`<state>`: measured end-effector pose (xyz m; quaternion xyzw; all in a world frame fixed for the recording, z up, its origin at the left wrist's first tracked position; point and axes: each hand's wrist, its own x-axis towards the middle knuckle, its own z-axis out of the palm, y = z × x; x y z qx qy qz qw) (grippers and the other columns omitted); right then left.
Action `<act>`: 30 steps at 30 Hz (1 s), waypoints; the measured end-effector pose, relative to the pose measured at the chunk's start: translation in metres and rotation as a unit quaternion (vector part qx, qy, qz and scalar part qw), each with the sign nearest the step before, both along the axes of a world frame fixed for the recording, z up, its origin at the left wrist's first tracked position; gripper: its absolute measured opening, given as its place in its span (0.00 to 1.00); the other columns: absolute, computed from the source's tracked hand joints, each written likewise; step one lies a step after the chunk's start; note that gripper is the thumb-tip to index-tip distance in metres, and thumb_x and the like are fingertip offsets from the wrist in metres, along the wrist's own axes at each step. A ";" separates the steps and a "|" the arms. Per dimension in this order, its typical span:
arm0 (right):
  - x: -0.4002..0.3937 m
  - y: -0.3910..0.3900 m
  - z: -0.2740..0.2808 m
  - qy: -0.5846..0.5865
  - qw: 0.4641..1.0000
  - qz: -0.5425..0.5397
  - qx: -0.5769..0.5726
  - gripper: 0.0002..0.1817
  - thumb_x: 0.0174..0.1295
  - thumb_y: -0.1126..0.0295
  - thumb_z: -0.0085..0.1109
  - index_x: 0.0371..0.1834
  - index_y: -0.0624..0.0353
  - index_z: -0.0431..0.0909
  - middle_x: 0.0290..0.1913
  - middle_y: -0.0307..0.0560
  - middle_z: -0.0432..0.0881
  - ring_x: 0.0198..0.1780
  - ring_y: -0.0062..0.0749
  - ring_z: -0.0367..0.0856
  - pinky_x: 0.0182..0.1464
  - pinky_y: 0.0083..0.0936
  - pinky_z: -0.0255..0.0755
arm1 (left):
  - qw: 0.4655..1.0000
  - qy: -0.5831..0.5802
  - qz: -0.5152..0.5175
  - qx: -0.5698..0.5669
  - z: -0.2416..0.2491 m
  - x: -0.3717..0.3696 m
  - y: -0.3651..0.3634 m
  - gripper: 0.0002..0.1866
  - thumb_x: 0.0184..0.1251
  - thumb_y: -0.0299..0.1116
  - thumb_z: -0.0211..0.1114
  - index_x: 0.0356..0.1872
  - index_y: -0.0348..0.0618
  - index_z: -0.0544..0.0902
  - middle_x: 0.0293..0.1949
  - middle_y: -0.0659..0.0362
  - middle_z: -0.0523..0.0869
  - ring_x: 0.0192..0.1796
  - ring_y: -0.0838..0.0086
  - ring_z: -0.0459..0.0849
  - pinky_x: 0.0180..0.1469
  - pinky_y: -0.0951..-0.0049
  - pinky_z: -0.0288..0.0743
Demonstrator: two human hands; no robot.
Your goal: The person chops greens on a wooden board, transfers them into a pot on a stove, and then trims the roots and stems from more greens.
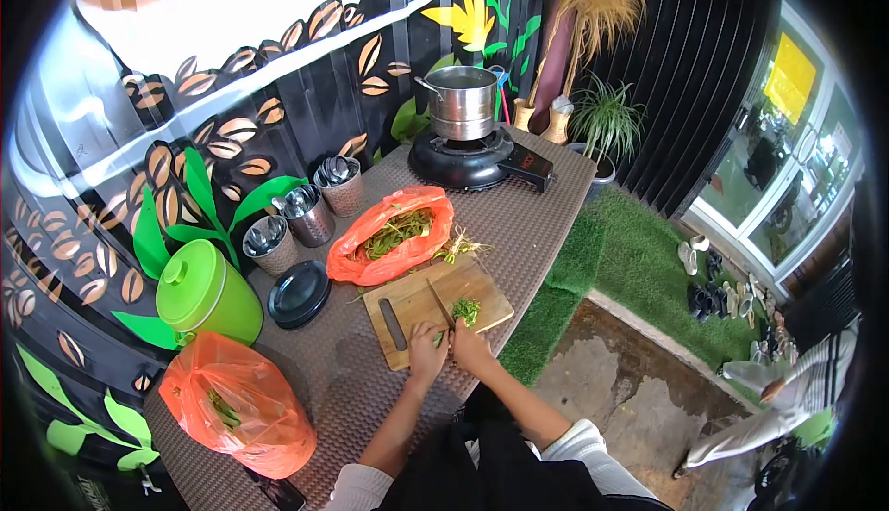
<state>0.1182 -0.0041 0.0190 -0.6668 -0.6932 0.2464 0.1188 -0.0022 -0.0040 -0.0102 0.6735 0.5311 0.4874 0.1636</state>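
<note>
A wooden cutting board [482, 291] with a slot handle lies on the brown woven-look table. My right hand [470, 348] is closed around the handle of a knife [438, 298], its blade pointing away over the board. Close beside it, my left hand [427, 348] is closed at the board's near edge, with a bit of green showing at its fingers. Chopped greens [466, 311] form a small pile right of the blade. Behind the board, an open orange bag [356, 256] holds leafy greens [400, 233], and pale roots [460, 246] lie beside it.
A steel pot [460, 111] sits on a black gas stove [454, 161] at the back. Left are cutlery cups [312, 226], black plates [299, 292], a green bucket [209, 296] and a full orange bag [243, 409]. A person [806, 391] stands at far right.
</note>
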 end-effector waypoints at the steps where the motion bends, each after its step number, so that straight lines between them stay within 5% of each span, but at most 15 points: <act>1: 0.004 0.003 0.003 0.007 1.000 0.017 -0.009 0.16 0.68 0.62 0.44 0.46 0.66 0.62 0.33 0.68 0.81 0.37 0.64 0.81 0.39 0.50 0.76 | 1.000 0.013 -0.003 0.012 0.000 -0.001 0.000 0.04 0.51 0.25 0.66 0.28 0.39 0.85 0.31 0.53 0.82 0.40 0.58 0.78 0.44 0.63 0.72; 10: -0.010 -0.019 0.011 0.006 0.999 -0.043 -0.023 0.14 0.67 0.63 0.43 0.42 0.65 0.61 0.36 0.69 0.80 0.39 0.63 0.81 0.41 0.52 0.75 | 0.996 -0.034 -0.012 -0.085 -0.004 -0.004 0.008 0.04 0.49 0.26 0.67 0.28 0.39 0.85 0.31 0.53 0.83 0.38 0.59 0.79 0.44 0.63 0.72; 14: -0.001 0.001 0.001 0.028 1.000 0.011 -0.004 0.13 0.66 0.65 0.42 0.43 0.65 0.61 0.35 0.70 0.80 0.37 0.63 0.81 0.39 0.53 0.75 | 0.994 -0.011 -0.003 -0.106 -0.002 -0.005 0.010 0.04 0.48 0.26 0.68 0.27 0.38 0.85 0.31 0.52 0.84 0.39 0.59 0.80 0.45 0.64 0.72; 20: -0.008 -0.021 -0.001 -0.012 0.999 -0.033 0.023 0.16 0.67 0.62 0.43 0.46 0.66 0.62 0.32 0.68 0.80 0.37 0.62 0.81 0.39 0.52 0.75 | 0.979 -0.116 -0.017 -0.166 -0.022 -0.009 0.016 0.04 0.47 0.25 0.69 0.26 0.38 0.85 0.29 0.53 0.84 0.39 0.58 0.81 0.47 0.65 0.72; 30: -0.006 -0.012 -0.001 0.018 0.999 -0.019 0.023 0.15 0.68 0.60 0.43 0.44 0.63 0.62 0.31 0.69 0.80 0.36 0.63 0.82 0.38 0.52 0.75 | 0.999 -0.021 -0.003 -0.029 0.005 -0.008 -0.005 0.05 0.49 0.25 0.67 0.29 0.37 0.85 0.32 0.51 0.82 0.41 0.57 0.78 0.46 0.63 0.71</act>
